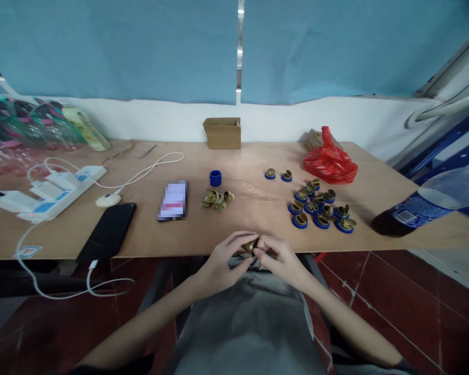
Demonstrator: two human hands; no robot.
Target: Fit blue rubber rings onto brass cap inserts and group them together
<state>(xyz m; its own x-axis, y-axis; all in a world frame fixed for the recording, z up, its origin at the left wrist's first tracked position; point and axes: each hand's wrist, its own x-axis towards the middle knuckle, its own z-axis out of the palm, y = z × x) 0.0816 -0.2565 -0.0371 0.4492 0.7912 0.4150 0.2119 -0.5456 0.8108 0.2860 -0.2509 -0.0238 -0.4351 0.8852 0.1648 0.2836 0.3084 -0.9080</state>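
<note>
At the table's front edge, my left hand point(227, 264) and my right hand point(280, 263) meet around a small brass-coloured metal piece point(250, 245). Fingers of both hands pinch it, and they hide much of its shape. Just beyond lies a small pile of similar brass pieces point(218, 199), with a stack of blue rings point(215, 178) behind it. To the right, several brass pieces with raised flaps sit in blue rings point(322, 221) in a loose group. Two more ringed pieces point(286, 176) stand farther back.
A lit phone point(173, 200), a dark phone point(107, 232) and a white power strip point(62, 192) with cables occupy the left. Clear bottles point(31, 130) crowd the far left. A cardboard box point(222, 133) stands at the back. Rightward are a red plastic bag point(330, 162) and a lying soda bottle point(418, 205).
</note>
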